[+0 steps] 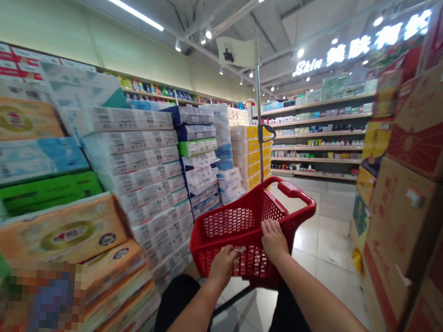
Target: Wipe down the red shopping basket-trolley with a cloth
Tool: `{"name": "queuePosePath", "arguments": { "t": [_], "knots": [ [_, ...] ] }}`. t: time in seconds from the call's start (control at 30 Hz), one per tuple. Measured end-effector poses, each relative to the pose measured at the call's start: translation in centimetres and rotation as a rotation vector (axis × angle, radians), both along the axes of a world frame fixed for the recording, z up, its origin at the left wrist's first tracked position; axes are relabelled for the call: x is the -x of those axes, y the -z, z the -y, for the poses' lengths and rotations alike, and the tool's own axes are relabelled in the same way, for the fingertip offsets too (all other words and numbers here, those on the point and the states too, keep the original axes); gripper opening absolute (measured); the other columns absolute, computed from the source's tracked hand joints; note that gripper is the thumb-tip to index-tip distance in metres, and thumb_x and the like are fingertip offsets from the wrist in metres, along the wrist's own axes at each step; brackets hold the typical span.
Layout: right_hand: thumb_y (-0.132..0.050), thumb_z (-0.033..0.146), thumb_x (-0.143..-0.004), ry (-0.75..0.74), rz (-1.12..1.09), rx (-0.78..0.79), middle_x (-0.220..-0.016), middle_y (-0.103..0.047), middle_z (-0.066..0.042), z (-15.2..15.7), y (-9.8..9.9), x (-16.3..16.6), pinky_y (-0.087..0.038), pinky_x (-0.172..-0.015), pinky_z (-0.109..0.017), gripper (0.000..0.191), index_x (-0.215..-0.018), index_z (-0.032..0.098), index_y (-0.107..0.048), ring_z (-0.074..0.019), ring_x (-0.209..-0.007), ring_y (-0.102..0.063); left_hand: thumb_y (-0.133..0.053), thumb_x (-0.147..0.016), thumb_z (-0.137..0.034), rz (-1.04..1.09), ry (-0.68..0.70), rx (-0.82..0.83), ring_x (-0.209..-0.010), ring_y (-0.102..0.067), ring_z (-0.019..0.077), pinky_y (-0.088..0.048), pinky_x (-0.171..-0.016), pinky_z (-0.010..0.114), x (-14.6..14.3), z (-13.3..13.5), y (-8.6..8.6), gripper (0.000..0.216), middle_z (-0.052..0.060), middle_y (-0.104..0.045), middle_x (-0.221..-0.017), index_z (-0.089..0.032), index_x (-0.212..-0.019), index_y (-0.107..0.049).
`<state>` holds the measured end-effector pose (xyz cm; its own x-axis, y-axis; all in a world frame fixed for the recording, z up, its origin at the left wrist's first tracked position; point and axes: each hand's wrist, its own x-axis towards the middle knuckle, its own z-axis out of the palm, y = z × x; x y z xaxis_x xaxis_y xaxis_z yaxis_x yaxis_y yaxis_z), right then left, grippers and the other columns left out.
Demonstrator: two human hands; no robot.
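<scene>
A red plastic shopping cart (pixel 222 222) with perforated walls stands right in front of me, turned at an angle, and I see nothing inside its basket. My right hand (pixel 274 239) lies over the near rim, its fingers hooked onto the basket edge. Lower and to the left, my left hand (pixel 224 265) is closed beside the near wall. A small whitish thing shows at its fingertips, too small to name. From the cart's far side rises a metal pole (pixel 258 97) with a pale flag (pixel 236 52) on top.
Tall stacks of wrapped tissue packs (pixel 145 155) line the left, with orange packs (pixel 74 231) closest. Cardboard boxes (pixel 396 231) are piled along the right. Tiled floor (pixel 323 240) runs between them toward cosmetics shelves (pixel 320 127) at the back.
</scene>
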<state>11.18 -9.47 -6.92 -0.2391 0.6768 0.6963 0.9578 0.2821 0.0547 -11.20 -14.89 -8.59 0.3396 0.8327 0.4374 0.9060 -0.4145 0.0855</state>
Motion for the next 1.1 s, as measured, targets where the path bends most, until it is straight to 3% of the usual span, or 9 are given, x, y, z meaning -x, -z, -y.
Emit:
{"name": "queuePosePath", "arguments": {
  "t": [0.2, 0.37, 0.5, 0.7, 0.87, 1.1],
  "knots": [
    [-0.046, 0.017, -0.085, 0.013, 0.006, 0.014, -0.137, -0.055, -0.013, 0.0, 0.0, 0.1, -0.021, -0.116, -0.041, 0.049, -0.132, 0.006, -0.056, -0.0273, -0.133, -0.041, -0.046, -0.088, -0.01, -0.049, 0.024, -0.221, -0.123, -0.05, 0.0233, -0.044, -0.102, 0.042, 0.2, -1.0, -0.8, 0.041, 0.008, -0.056, -0.134, -0.021, -0.126, -0.057],
    [-0.043, 0.017, -0.086, 0.008, 0.009, 0.04, -0.139, -0.053, -0.014, 0.3, -0.2, 0.0, -0.021, -0.116, -0.042, 0.05, -0.134, 0.005, -0.053, -0.0272, -0.135, -0.039, -0.042, -0.089, -0.006, -0.132, 0.07, -0.284, -0.13, -0.048, 0.0231, -0.044, -0.102, 0.044, 0.4, -1.1, 0.2, 0.045, 0.006, -0.053, -0.14, -0.023, -0.128, -0.057],
    [-0.042, 0.014, -0.084, 0.001, 0.025, 0.053, -0.142, -0.049, -0.014, 0.1, 0.0, 0.0, -0.021, -0.117, -0.043, 0.054, -0.137, 0.006, -0.05, -0.0273, -0.137, -0.037, -0.045, -0.09, -0.01, -0.092, 0.06, -0.329, -0.131, -0.047, 0.024, -0.043, -0.104, 0.045, 0.6, -1.6, -0.5, 0.043, 0.007, -0.051, -0.142, -0.022, -0.13, -0.056],
    [-0.043, 0.012, -0.081, 0.002, 0.061, 0.031, -0.146, -0.044, -0.016, -0.1, 0.3, 0.0, -0.023, -0.117, -0.044, 0.058, -0.139, 0.003, -0.046, -0.0279, -0.139, -0.034, -0.044, -0.088, -0.003, -0.197, 0.176, -0.31, -0.132, -0.046, 0.0209, -0.04, -0.109, 0.04, 0.5, -2.3, -0.1, 0.04, 0.006, -0.055, -0.139, -0.019, -0.12, -0.062],
    [-0.044, 0.013, -0.083, -0.058, 0.094, 0.035, -0.148, -0.042, -0.012, -0.1, 0.0, 0.0, -0.023, -0.116, -0.043, 0.059, -0.142, 0.006, -0.043, -0.0273, -0.14, -0.033, -0.043, -0.089, -0.003, -0.202, 0.168, -0.33, -0.139, -0.037, 0.0228, -0.035, -0.113, 0.045, -0.3, -3.4, -0.3, 0.044, 0.008, -0.048, -0.144, -0.017, -0.129, -0.056],
    [-0.034, 0.039, -0.097, -0.062, 0.015, 0.093, -0.145, -0.046, -0.012, 0.8, -1.2, 1.4, -0.017, -0.117, -0.047, 0.053, -0.141, 0.011, -0.047, -0.0291, -0.14, -0.031, -0.044, -0.09, -0.005, -0.211, 0.184, -0.207, -0.132, -0.047, 0.02, -0.044, -0.106, 0.04, 0.1, -2.8, 2.3, 0.036, 0.009, -0.056, -0.137, -0.018, -0.118, -0.063]
  ]
}}
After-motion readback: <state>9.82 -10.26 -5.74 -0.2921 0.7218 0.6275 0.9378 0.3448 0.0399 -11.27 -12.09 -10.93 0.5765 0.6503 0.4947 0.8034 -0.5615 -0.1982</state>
